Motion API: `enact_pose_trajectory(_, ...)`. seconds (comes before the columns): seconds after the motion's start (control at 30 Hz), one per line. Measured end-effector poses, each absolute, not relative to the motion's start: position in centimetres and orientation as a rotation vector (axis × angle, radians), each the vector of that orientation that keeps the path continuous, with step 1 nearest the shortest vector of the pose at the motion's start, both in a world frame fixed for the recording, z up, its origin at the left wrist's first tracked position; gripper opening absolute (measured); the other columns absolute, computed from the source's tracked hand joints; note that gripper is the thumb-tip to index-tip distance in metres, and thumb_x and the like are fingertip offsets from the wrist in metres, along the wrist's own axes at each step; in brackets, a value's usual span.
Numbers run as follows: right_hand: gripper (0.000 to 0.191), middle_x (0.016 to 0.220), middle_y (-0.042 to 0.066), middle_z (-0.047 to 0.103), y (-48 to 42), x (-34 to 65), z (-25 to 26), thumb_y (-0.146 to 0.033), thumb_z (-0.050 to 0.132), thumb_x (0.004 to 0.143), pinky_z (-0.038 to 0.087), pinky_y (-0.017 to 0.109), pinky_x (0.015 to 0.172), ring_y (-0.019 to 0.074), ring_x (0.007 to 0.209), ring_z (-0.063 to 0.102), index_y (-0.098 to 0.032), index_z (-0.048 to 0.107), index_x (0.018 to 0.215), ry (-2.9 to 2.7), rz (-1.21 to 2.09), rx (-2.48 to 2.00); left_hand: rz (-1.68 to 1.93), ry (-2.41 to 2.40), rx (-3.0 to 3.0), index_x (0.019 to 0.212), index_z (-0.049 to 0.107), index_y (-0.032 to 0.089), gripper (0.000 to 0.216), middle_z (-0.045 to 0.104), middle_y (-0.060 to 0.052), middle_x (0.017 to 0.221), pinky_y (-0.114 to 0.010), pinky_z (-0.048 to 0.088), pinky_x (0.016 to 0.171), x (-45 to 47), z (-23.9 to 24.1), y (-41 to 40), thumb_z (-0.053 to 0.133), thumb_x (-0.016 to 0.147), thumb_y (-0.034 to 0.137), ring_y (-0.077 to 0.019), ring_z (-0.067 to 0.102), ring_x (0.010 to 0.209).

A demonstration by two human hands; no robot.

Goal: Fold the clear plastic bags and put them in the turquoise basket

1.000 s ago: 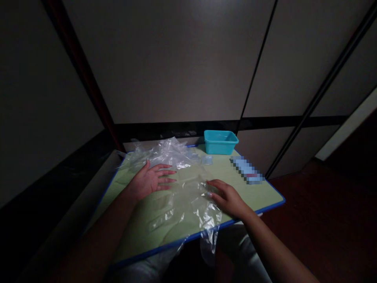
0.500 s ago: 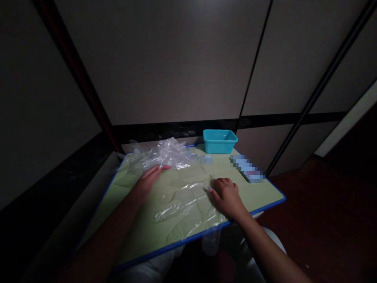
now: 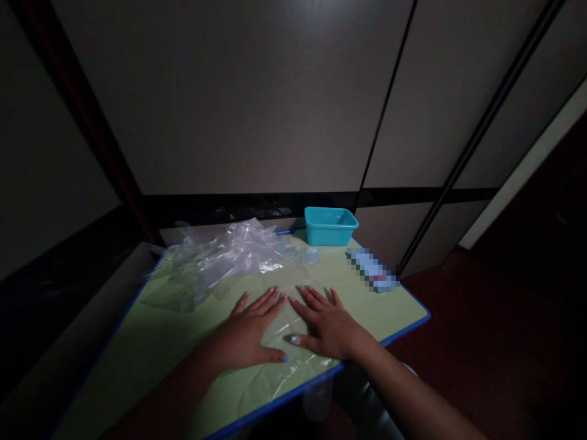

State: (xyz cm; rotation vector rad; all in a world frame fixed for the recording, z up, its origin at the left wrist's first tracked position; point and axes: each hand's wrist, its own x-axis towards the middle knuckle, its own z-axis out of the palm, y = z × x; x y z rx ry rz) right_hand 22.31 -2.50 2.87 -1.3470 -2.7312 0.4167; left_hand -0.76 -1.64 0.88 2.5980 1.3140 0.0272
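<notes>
Both my hands lie flat on a thin clear plastic sheet that looks like a disposable glove (image 3: 279, 382), spread over the table's front part. My left hand (image 3: 247, 336) has its fingers apart, its thumb pointing right. Close beside it, my right hand (image 3: 328, 327) is also spread, its fingertips almost meeting the left ones. Part of the glove hangs over the front edge; much of it is covered by my hands. Beyond my left hand, a crumpled pile of clear plastic gloves (image 3: 243, 247) spreads across the back left.
At the back stands a turquoise plastic basket (image 3: 331, 236). A small clear bluish square (image 3: 309, 255) lies before it. To the right is a blurred-out pale blue packet (image 3: 373, 269). The green tabletop (image 3: 367, 311) has a blue rim, with cabinet panels (image 3: 257, 110) behind it.
My left hand has come from the pile's edge down onto the glove. My right hand has shifted left and flattened with its fingers spread. The view has turned slightly.
</notes>
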Motion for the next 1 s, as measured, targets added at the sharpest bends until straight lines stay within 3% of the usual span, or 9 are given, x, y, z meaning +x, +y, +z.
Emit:
enact_pose_trajectory(0.13,0.077,0.151,0.007,0.007,-2.3,23.2,2.1,-0.073,0.031,0.079,0.001,0.060,0.104,0.0292,0.138,0.006,-0.034,0.016,0.143,-2.662,0.346,-1.473,0.036,1.360,2.597,0.143,0.008,0.033,0.083,0.005,-0.007,0.151,-0.060,0.001,0.105,-1.2,1.1,-1.5,0.045,0.077,0.066,-0.0288,0.008,0.138)
enact_pose_trajectory(0.47,0.077,0.151,0.005,0.007,-4.1,25.9,1.5,-0.074,0.031,0.078,0.004,0.061,0.104,0.0302,0.138,0.002,-0.036,0.013,0.143,-2.560,0.261,-1.635,0.059,1.344,2.629,0.143,0.008,0.032,0.097,0.006,-0.006,0.151,-0.056,0.003,0.107,-1.5,1.3,-1.2,0.058,0.068,0.065,-0.0285,0.009,0.138)
enact_pose_trajectory(0.7,0.073,0.151,0.006,0.004,-3.1,25.2,3.2,-0.068,0.029,0.084,0.000,0.058,0.106,0.0260,0.138,0.007,-0.032,0.011,0.144,-2.546,0.286,-1.621,0.553,1.561,2.602,0.139,0.032,0.026,0.055,0.027,-0.006,0.148,-0.051,0.015,0.107,-4.2,1.6,0.9,0.037,0.088,0.047,-0.0259,0.021,0.136)
enact_pose_trajectory(0.87,0.070,0.152,0.003,0.004,-0.8,23.7,3.4,-0.065,0.034,0.084,0.001,0.058,0.105,0.0246,0.139,0.005,-0.035,0.011,0.143,-2.827,0.342,-1.268,0.895,1.717,2.540,0.128,0.049,0.017,0.049,0.043,-0.012,0.138,-0.043,0.023,0.107,-6.5,1.8,2.1,0.037,0.088,0.042,-0.0264,0.032,0.130)
enact_pose_trajectory(1.0,0.067,0.152,0.004,0.007,0.0,22.9,2.3,-0.065,0.030,0.085,0.005,0.058,0.105,0.0257,0.139,0.005,-0.035,0.013,0.143,-2.816,0.344,-1.310,0.869,1.671,2.538,0.128,0.049,0.016,0.049,0.041,-0.012,0.139,-0.042,0.023,0.108,-5.9,2.1,1.5,0.041,0.087,0.042,-0.0268,0.030,0.131)
